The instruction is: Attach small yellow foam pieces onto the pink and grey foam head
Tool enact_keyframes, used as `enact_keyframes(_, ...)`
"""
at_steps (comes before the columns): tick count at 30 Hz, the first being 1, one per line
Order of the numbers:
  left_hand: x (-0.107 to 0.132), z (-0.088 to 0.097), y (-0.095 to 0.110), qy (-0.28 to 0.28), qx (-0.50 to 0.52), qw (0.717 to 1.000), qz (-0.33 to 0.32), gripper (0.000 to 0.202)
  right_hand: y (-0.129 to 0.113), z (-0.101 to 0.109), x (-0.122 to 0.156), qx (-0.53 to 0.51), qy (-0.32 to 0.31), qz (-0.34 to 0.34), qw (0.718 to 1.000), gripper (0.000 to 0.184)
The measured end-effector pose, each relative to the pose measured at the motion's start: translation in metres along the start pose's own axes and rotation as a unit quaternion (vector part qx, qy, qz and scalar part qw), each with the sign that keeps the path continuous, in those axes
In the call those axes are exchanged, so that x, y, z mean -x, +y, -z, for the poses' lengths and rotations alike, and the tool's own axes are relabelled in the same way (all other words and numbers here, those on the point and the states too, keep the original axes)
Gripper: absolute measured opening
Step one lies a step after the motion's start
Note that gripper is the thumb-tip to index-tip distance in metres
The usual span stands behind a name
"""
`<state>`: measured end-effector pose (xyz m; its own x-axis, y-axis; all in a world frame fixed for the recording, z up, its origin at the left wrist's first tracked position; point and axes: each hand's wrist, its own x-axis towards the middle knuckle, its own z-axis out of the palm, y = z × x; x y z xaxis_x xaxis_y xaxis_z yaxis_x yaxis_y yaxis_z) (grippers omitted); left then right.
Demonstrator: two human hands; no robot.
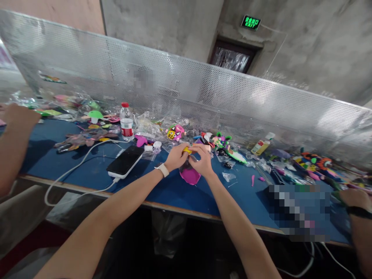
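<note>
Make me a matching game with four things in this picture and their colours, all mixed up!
Things:
1. Small piece between the left hand and the right hand
2. Wavy-edged piece just below the hands in the picture
3. Bottle cap
4. Lettering on the exit sign

Colours:
A. Red
B. Bright pink
C. Green
D. Yellow

Right pairs: 1-D, 2-B, 3-A, 4-C

The table [232,205] is blue, the piece [187,150] yellow, the near pad [191,177] magenta. Left, the bottle [126,123] has a red cap [124,104] and white-and-red label [127,128]; the phone [125,160] is black with white sides. Far, a pink toy [175,133] bears a black-marked yellow patch.
</note>
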<state>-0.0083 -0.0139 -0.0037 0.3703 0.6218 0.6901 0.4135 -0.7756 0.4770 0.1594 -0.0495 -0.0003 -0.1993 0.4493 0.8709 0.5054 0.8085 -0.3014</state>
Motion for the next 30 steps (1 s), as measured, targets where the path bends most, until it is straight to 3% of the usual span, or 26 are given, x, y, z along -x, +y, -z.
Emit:
enact_keyframes(7,-0.001,-0.001,-0.004,0.000,0.003,1.000,-0.001,0.017,0.005,0.002,0.000,0.003,-0.037,0.001,0.999,0.027)
enact_keyframes(14,0.000,0.003,-0.005,-0.020,0.023,0.999,-0.013,0.022,0.006,0.007,-0.002,0.036,-0.028,-0.020,0.999,0.026)
enact_keyframes(23,-0.002,0.003,0.000,-0.059,-0.012,0.998,-0.004,0.017,0.014,0.007,0.000,0.006,-0.014,-0.077,0.997,0.026)
enact_keyframes(30,-0.001,-0.002,-0.004,-0.087,-0.044,0.995,0.013,0.027,0.018,0.007,0.000,0.004,-0.001,-0.104,0.995,0.027)
